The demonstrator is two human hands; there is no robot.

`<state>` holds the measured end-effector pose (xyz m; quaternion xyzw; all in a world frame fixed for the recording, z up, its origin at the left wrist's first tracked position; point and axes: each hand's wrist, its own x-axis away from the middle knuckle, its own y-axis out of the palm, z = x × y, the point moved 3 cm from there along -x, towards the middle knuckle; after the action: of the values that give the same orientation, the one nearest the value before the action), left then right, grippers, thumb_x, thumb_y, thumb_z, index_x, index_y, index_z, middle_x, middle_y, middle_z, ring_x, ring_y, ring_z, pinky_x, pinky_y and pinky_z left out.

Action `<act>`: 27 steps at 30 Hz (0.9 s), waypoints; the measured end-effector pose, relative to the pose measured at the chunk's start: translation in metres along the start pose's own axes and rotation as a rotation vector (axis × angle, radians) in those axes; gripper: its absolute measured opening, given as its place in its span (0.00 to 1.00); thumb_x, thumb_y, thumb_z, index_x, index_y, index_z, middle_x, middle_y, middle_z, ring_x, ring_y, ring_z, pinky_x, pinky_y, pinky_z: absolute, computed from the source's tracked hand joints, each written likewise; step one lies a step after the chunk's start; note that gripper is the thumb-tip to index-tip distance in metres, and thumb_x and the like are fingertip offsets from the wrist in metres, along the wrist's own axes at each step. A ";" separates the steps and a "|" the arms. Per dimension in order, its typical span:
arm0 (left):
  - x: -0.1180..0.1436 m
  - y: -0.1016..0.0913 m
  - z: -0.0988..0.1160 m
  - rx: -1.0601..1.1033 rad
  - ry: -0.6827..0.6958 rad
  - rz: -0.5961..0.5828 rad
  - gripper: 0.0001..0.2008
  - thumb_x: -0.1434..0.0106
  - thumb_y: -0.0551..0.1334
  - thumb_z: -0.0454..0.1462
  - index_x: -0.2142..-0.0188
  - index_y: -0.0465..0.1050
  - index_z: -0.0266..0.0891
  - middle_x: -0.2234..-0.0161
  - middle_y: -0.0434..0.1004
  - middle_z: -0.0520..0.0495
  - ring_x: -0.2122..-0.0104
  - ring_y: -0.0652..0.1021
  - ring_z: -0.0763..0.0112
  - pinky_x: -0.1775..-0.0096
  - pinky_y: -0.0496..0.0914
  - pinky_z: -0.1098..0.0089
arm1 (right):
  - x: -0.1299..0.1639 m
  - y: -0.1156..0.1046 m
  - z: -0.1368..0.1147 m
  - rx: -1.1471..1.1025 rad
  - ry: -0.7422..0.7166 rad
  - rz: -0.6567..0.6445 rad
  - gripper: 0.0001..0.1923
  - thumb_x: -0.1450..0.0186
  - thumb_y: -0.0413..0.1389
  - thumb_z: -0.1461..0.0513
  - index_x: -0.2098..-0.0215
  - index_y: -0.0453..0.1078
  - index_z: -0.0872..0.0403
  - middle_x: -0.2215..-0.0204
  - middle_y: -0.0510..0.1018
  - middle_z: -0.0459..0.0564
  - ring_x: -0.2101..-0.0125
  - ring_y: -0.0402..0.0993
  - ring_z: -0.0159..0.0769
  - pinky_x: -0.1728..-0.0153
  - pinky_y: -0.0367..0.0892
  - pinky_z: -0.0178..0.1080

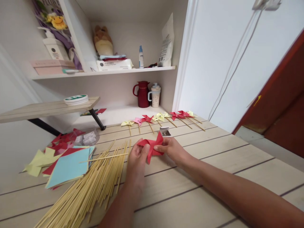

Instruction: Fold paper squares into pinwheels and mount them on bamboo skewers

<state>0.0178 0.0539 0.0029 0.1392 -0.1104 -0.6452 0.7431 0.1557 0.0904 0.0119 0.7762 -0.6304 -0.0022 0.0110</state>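
A red paper pinwheel (152, 146) is held between both hands just above the table. My left hand (139, 155) grips its left side, thumb laid across the paper. At its right side my right hand (169, 148) pinches the paper between thumb and fingers. No stick shows clearly on this pinwheel. Right behind it stands a small open box (165, 131) with tiny metal-looking pieces inside. To the left of my left hand lies a big loose pile of thin wooden sticks (95, 183), with one stick (104, 157) crosswise on top.
Finished pinwheels on sticks (147, 119) lie in a row along the table's back. Coloured paper sheets (70, 166), a yellow pinwheel shape (40, 161) and small packets (86, 138) lie left. A raised wooden shelf (47, 107), a red jug (143, 95) and a cup (155, 96) stand behind.
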 end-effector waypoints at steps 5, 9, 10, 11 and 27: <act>0.000 -0.006 0.014 -0.112 -0.011 -0.019 0.25 0.40 0.61 0.55 0.56 0.78 0.39 0.51 0.79 0.40 0.49 0.76 0.56 0.48 0.67 0.59 | 0.000 -0.006 -0.005 -0.093 -0.008 -0.018 0.13 0.51 0.68 0.57 0.75 0.76 0.58 0.76 0.80 0.49 0.74 0.71 0.35 0.66 0.66 0.39; 0.000 -0.011 0.017 -0.240 -0.073 -0.010 0.20 0.49 0.71 0.48 0.60 0.80 0.38 0.58 0.82 0.40 0.55 0.79 0.56 0.52 0.68 0.61 | 0.001 -0.009 -0.007 -0.093 -0.035 -0.024 0.13 0.50 0.68 0.56 0.74 0.77 0.57 0.76 0.80 0.49 0.74 0.72 0.35 0.66 0.67 0.40; -0.001 -0.012 0.018 -0.271 -0.072 0.016 0.20 0.53 0.73 0.45 0.62 0.81 0.38 0.59 0.82 0.41 0.58 0.79 0.57 0.54 0.69 0.61 | 0.002 -0.009 -0.008 -0.086 -0.043 -0.034 0.13 0.50 0.68 0.56 0.74 0.77 0.57 0.75 0.81 0.49 0.74 0.72 0.35 0.65 0.67 0.40; -0.001 -0.013 0.018 -0.301 -0.059 0.050 0.19 0.55 0.74 0.43 0.63 0.81 0.38 0.61 0.82 0.41 0.60 0.80 0.58 0.55 0.69 0.62 | 0.002 -0.008 -0.008 -0.075 -0.051 -0.047 0.13 0.49 0.67 0.56 0.73 0.77 0.57 0.75 0.81 0.50 0.73 0.73 0.35 0.65 0.67 0.40; 0.004 -0.008 0.022 -0.426 0.043 0.108 0.08 0.54 0.71 0.41 0.77 0.80 0.38 0.77 0.77 0.49 0.77 0.74 0.69 0.72 0.66 0.71 | 0.013 0.000 -0.020 0.068 -0.128 -0.078 0.10 0.46 0.65 0.58 0.70 0.78 0.57 0.73 0.81 0.48 0.71 0.73 0.36 0.66 0.66 0.38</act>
<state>0.0029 0.0477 0.0203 -0.0135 0.0368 -0.6101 0.7913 0.1587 0.0784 0.0315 0.7983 -0.5989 -0.0307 -0.0559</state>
